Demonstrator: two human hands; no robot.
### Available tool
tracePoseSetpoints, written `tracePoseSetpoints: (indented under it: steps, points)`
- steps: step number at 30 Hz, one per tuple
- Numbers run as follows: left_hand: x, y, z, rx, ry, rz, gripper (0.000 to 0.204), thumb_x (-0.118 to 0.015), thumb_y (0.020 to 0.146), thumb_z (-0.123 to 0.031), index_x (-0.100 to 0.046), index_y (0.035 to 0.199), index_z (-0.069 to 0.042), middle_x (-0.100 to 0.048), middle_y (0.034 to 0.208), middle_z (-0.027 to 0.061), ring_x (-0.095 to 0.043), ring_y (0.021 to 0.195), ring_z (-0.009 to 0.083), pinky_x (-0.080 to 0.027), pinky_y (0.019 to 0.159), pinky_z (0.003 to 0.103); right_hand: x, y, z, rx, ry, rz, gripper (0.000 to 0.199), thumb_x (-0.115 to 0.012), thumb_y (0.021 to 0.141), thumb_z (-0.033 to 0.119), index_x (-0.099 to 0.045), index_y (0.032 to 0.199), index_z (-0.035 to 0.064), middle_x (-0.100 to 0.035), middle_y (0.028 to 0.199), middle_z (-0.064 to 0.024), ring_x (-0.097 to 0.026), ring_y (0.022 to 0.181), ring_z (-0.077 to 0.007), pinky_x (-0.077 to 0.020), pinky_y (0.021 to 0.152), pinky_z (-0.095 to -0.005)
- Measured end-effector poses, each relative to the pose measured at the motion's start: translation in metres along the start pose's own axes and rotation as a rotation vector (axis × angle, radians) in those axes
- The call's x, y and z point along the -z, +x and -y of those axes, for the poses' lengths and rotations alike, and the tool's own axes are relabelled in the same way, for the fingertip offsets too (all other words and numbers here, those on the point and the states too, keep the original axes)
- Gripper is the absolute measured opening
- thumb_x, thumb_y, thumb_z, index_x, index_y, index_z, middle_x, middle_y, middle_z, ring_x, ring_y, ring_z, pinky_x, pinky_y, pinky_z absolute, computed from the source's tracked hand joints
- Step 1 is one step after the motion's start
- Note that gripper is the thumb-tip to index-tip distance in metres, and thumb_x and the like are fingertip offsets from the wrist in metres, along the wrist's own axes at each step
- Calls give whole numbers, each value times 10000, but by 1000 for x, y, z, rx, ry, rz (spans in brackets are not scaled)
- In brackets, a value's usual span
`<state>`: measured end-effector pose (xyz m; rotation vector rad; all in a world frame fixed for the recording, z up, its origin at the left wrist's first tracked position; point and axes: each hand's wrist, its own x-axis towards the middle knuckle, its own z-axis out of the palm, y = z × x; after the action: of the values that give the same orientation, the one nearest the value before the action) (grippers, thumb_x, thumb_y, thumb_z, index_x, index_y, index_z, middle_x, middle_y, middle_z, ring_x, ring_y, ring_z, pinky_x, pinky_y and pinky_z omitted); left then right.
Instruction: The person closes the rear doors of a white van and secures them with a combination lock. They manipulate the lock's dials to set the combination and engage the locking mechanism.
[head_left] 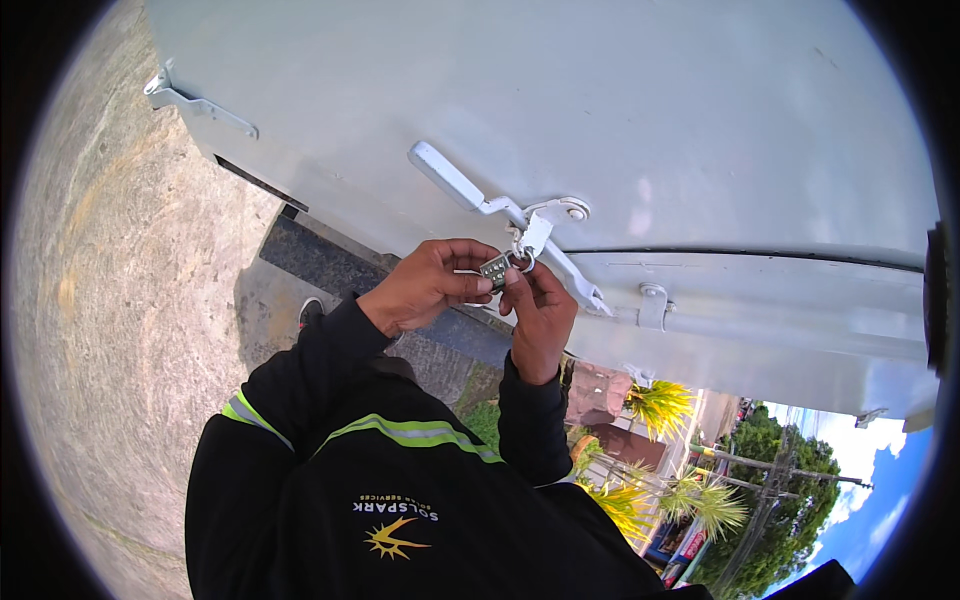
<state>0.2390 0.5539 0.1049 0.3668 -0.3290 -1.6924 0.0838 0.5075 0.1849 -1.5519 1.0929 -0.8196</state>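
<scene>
A small metal combination padlock (494, 270) hangs by its shackle at the white latch bracket (537, 232) of a grey-white metal door. My left hand (432, 283) pinches the lock body from the left between thumb and fingers. From the right, my right hand (541, 312) has its thumb and fingertips on the lock near the shackle. Just above my hands, a white lever handle (447, 176) slants across the door and runs down to the right past the bracket. Fingers hide part of the lock, and whether its shackle is latched cannot be made out.
The broad metal door panel (700, 120) fills the top. A second latch (200, 105) sits at upper left, and a rod bracket (654, 307) is at right. Concrete ground (120, 330) lies left; spiky yellow-green plants (660, 405) stand lower right.
</scene>
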Motion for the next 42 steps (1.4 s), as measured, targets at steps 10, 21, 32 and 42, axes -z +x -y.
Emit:
tracePoseSetpoints:
  steps: [10,21,32,42]
  points:
    - [2,4,17,-177,85,-17,471,-691,907,84,-571,1362,77,-693,1180,139,-684,1084,198,-570,935,350,4,8,-8,-48,237,87,181,-640,995,37,-707,1135,-57,-682,875,-25,-513,648,-54,-397,578,-214]
    - [-1,-3,21,-149,-101,31,502,-667,927,76,-538,1413,70,-696,1220,148,-712,1032,253,-561,960,403,4,12,-15,-95,438,155,200,-613,990,46,-670,1161,-42,-677,916,-27,-483,656,-52,-378,595,-217]
    - [-1,4,22,-112,-52,-24,537,-680,887,99,-543,1404,56,-710,1159,159,-732,971,277,-590,910,405,4,13,-16,-128,486,164,229,-598,995,48,-661,1198,-38,-672,940,-30,-474,675,-56,-380,613,-225]
    - [-6,5,19,-264,40,-37,628,-716,822,150,-552,1415,25,-698,1084,93,-703,973,183,-612,899,338,7,15,-25,-115,518,176,298,-638,995,98,-654,1262,-33,-713,1084,-51,-526,801,-65,-400,692,-233]
